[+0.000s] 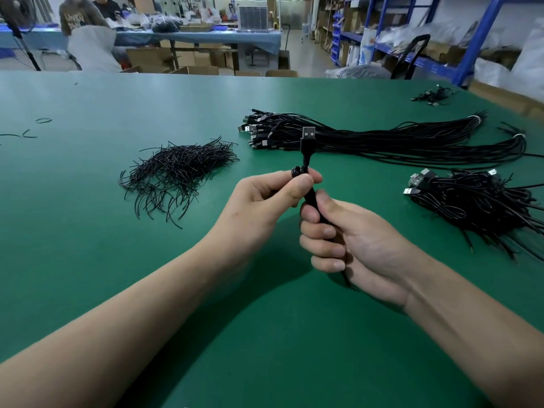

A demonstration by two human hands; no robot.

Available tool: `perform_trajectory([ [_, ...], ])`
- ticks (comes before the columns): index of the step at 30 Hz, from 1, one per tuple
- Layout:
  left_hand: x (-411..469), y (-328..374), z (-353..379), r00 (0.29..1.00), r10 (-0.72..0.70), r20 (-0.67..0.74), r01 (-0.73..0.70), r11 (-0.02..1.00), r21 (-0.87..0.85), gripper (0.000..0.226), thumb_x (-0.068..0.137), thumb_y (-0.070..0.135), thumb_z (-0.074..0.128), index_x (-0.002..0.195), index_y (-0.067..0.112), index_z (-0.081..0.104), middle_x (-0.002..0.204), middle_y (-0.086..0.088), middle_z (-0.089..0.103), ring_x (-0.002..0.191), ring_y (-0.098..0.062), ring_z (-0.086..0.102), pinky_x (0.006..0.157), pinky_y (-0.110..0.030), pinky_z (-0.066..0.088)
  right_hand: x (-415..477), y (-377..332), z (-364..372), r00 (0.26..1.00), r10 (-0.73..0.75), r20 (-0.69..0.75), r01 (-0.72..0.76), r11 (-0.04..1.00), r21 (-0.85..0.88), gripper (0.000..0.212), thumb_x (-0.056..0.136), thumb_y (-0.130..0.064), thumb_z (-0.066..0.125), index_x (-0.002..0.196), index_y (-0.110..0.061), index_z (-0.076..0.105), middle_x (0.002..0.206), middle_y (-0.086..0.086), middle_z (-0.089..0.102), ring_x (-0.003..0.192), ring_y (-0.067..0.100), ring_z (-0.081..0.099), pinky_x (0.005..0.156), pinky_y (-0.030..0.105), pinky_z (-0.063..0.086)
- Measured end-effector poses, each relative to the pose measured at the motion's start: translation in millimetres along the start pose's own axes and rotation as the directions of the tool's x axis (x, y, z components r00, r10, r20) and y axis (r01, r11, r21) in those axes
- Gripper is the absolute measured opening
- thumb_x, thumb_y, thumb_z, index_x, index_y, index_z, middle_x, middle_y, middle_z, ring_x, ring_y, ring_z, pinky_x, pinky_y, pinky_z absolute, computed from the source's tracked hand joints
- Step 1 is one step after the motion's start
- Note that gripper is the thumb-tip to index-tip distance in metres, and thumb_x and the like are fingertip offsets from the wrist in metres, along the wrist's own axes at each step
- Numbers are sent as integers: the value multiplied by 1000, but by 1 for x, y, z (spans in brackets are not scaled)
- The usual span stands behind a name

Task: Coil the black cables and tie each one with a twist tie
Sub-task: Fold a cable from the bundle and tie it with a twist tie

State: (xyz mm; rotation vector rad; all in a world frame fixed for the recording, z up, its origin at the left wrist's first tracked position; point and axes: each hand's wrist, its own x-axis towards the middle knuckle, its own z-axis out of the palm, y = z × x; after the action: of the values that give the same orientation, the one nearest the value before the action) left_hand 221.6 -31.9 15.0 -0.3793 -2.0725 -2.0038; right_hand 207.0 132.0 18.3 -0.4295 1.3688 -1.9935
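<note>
On the green table (88,260), at left, a twist tie pile (176,169) is laid. Centre: coiled cable (309,198), axis upright, plug (308,133) pointed up, pinched by left hand (265,198), gripped by right hand (347,240); lower coils hidden.

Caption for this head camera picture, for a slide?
Right hand grips a coiled black cable, left hand pinches its top, twist ties piled on the green table.

Bare green mat (88,201) lies open leftward up to the twist-tie heap (176,169); cable piles (397,142) crowd the right.
</note>
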Motion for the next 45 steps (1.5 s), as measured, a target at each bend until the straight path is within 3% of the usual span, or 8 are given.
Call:
perform_trajectory([
  [3,6,-1,-9,999,-35,26,33,996,86,27,93,39,61,109,23,76,79,15,69,74,5,55,72,-5,41,3,3,0,984,-96,-148,61,972,-225,37,108,-41,35,81,-18,44,63,-9,26,51,8,18,43,20,17],
  [5,13,-2,-28,1000,-3,3,2,945,328,31,100,42,57,110,20,76,89,12,74,76,0,57,71,-13,45,4,2,-1,957,-170,-234,71,923,-379,38,109,-40,32,80,-18,42,62,-10,26,51,8,18,43,20,17],
  [7,22,-4,-57,995,99,-11,-61,694,717,32,102,39,54,112,19,77,99,7,74,86,-9,64,81,-31,52,3,1,-4,929,-223,-295,55,873,-485,38,110,-39,32,80,-18,42,63,-10,27,50,7,20,42,17,20],
  [9,27,-5,-88,990,118,-83,24,434,901,25,102,29,56,116,23,76,111,4,71,98,-20,65,87,-40,52,1,0,-6,911,-247,-331,34,843,-537,38,110,-38,32,80,-18,43,63,-10,28,49,6,22,42,16,21],
  [15,30,-14,-147,952,74,-296,285,132,949,26,93,13,66,104,32,79,111,0,67,103,-31,62,71,-35,46,1,0,-7,895,-255,-367,6,828,-561,37,109,-37,33,82,-16,44,62,-10,29,48,6,23,43,15,22],
  [25,28,-14,-151,963,108,-247,234,118,965,16,85,22,77,84,38,77,88,8,62,79,-15,48,53,-25,26,2,3,-12,894,-215,-393,9,885,-465,36,110,-38,32,82,-18,44,61,-11,29,47,6,23,41,15,23],
  [33,26,-18,-151,977,148,-154,133,146,980,8,90,19,74,91,27,77,107,-2,64,104,-31,59,74,-37,44,1,2,-7,932,-148,-330,5,917,-398,34,110,-34,31,84,-17,42,57,-12,30,48,7,22,43,19,20],
  [45,27,-17,-142,933,308,-187,88,308,947,8,90,15,67,96,19,70,93,-2,70,83,-29,64,74,-40,51,0,2,-3,948,-130,-292,6,921,-391,32,111,-33,30,88,-14,42,60,-10,30,51,8,22,48,24,17],
])
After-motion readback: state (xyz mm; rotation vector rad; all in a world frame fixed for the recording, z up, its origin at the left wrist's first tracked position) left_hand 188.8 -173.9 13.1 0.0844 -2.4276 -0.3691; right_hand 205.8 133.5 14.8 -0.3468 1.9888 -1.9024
